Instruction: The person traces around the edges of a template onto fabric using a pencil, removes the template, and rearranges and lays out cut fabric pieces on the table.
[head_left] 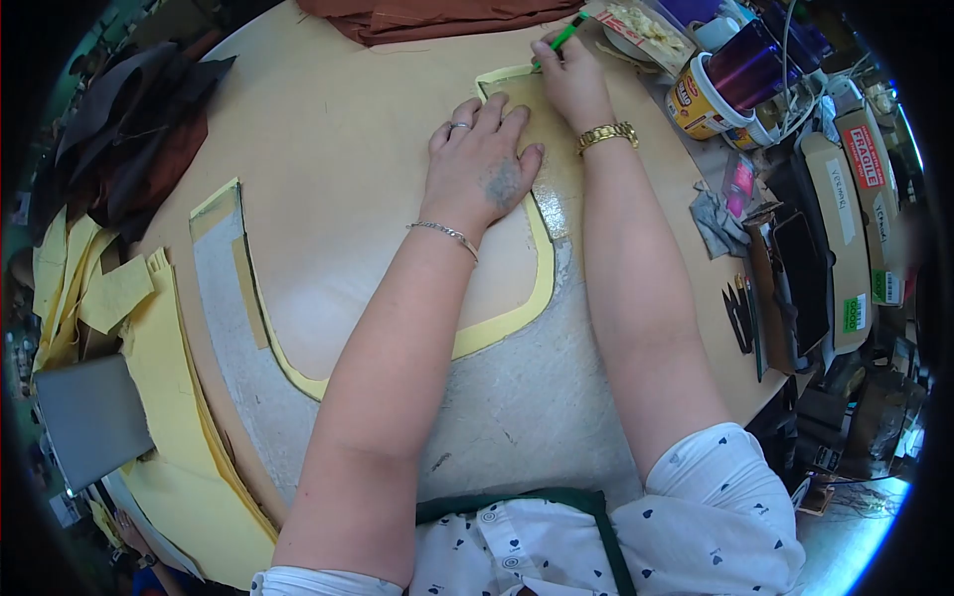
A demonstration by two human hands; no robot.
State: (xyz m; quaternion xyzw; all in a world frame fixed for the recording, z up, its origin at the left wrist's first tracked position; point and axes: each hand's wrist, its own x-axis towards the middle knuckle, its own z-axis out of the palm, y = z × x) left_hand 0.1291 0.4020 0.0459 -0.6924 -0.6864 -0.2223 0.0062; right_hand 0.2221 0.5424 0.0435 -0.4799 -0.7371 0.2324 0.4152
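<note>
A large grey U-shaped pattern piece (517, 397) lies on the table, with tan tape on its arms. A strip of yellow sheet (497, 333) shows along its inner curve and at the ends of both arms. My left hand (487, 164) is spread flat with fingers apart, pressing near the inner edge of the right arm of the pattern. At the far end of that same arm, my right hand (576, 89) grips a green pen (564, 38), its tip down at the top edge of the pattern.
Brown fabric (437, 15) lies at the table's far edge, dark fabric (129, 129) at the left. Yellow sheets (189, 397) and a grey panel (94, 417) are at lower left. On the right are a yellow tub (696, 99), a grey rag (717, 223), scissors (737, 313) and boxes (835, 219).
</note>
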